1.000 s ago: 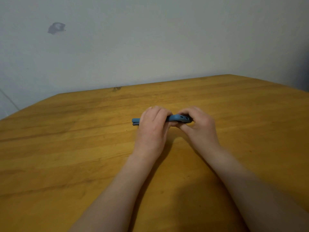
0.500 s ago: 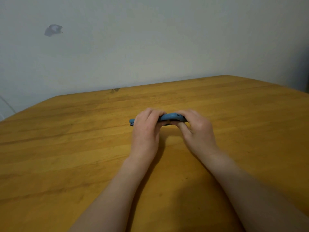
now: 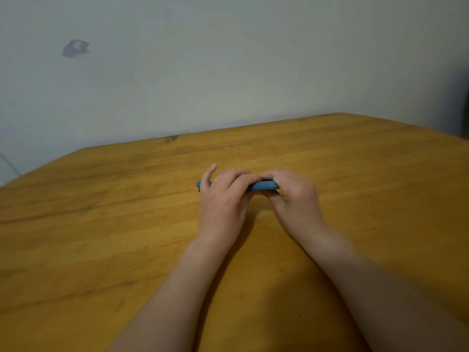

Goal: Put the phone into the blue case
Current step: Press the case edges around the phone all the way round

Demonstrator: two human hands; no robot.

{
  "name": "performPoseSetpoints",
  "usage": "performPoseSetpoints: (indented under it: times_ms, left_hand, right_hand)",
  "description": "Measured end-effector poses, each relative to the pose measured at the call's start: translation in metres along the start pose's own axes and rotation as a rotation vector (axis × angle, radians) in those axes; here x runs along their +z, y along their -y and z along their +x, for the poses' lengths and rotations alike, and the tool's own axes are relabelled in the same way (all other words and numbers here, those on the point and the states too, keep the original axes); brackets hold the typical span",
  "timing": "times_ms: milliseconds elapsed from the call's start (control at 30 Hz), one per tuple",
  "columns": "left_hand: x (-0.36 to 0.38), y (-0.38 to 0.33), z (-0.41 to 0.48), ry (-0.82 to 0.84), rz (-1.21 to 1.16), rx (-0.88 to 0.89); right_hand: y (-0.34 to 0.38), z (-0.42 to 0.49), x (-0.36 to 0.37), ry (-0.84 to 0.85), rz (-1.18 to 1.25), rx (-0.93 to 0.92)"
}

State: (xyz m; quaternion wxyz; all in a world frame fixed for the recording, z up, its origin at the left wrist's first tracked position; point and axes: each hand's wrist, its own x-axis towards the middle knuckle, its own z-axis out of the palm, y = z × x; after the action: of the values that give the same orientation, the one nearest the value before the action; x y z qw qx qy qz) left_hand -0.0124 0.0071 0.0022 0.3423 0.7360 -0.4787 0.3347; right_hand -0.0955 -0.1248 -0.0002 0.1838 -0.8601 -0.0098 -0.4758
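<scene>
A person's left hand [image 3: 223, 196] and right hand [image 3: 294, 196] both grip a blue case [image 3: 262, 185] edge-on near the middle of a wooden table [image 3: 101, 224], fingers curled over its top and one left finger [image 3: 211, 172] lifted free. The phone itself cannot be made out.

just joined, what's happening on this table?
A person has both hands on a blue case held edge-on, low over the wooden table. The left hand covers its left part, one finger lifted; the right hand grips the right end. The phone itself is hidden, so whether it is seated cannot be told.
</scene>
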Motion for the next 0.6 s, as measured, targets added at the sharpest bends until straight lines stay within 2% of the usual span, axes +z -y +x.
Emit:
performPoseSetpoints:
  times_ms: [133,300,433,600]
  left_hand:
    - [0.0,-0.003,-0.002,0.007,0.041,-0.014]
    - [-0.003,0.004,0.001,-0.054,-0.04,-0.261]
    - [-0.005,0.014,-0.001,-0.032,-0.014,-0.322]
    - [-0.007,0.02,-0.003,-0.061,-0.043,-0.348]
  right_hand:
    - [-0.003,0.0,0.001,-0.022,0.023,0.02]
    - [-0.009,-0.001,0.002,-0.086,0.105,0.136]
    - [-0.014,0.0,0.002,-0.112,0.172,0.243]
    - [-0.015,-0.002,0.004,-0.07,0.196,0.205]
